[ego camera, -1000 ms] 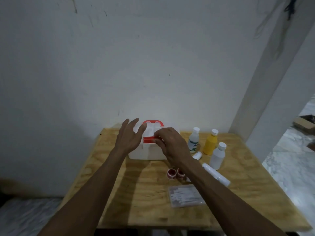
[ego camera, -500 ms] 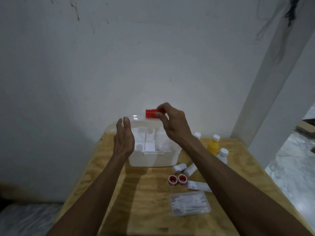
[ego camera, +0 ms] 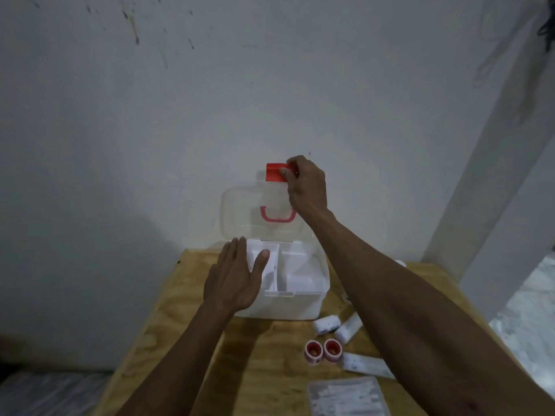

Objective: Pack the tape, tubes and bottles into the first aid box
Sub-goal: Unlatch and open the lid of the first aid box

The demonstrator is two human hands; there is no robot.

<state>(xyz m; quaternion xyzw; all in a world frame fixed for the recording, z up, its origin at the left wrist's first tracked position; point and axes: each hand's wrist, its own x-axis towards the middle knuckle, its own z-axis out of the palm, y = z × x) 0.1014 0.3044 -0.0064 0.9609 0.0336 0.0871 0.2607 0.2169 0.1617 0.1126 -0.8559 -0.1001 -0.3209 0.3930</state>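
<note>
**Lid swung up, box now open**

Right hand point(ego camera: 306, 187) pinches the red plastic latch point(ego camera: 275, 173), holding the clear lid point(ego camera: 240, 211) upright; half a second ago it stood half-raised. Left hand point(ego camera: 235, 277), flat and empty, steadies the white first aid box point(ego camera: 288, 304) at the table's point(ego camera: 186, 295) far edge. Compartments exposed; packing can begin. Two red-cored tape rolls point(ego camera: 322, 350) and white tubes point(ego camera: 348, 327) wait just in front of the box. Bottles hidden behind the right arm.

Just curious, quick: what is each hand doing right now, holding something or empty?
Left hand: open, flat against the first aid box, gripping nothing.
Right hand: fingers pinched on the red latch of the raised lid.
</note>
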